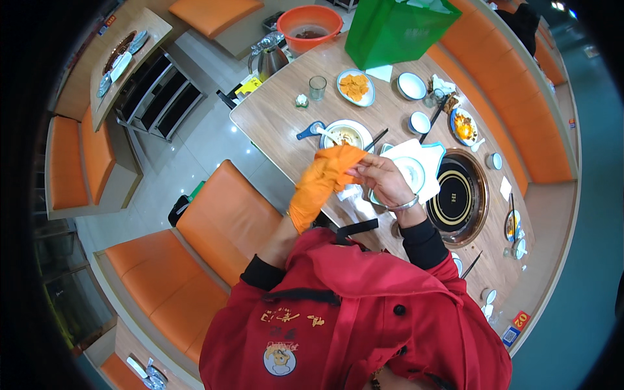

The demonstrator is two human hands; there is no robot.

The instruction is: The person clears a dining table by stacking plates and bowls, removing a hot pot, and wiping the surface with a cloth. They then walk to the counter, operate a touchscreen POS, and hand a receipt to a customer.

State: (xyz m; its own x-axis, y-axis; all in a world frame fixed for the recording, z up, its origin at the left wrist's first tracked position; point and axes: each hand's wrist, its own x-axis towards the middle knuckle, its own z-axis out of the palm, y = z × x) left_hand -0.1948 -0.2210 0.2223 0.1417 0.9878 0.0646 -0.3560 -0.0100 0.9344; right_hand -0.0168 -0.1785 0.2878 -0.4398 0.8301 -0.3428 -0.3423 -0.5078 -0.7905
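Note:
My left hand (317, 175) is covered to the wrist by an orange rubber glove (308, 195); its fingers cannot be made out inside. My bare right hand (382, 178), with a silver bangle at the wrist, pinches the orange material near the left fingertips. Just beyond the glove sits a white bowl (352, 132) with food remains, a white spoon (327, 135) in it and a blue-handled utensil (308, 130) beside it. Under and beside my right hand lie stacked white dishes (412, 170). A round induction cooker (453, 197) is set into the wooden table to the right.
Used dishes stand around the table (273, 117), including a plate of orange chips (355, 87) and a glass (317, 87). A green bag (390, 36) is at the far end. An orange basin (309, 29) and a metal jug (271, 61) stand beyond. Orange bench seats (229, 209) are at left.

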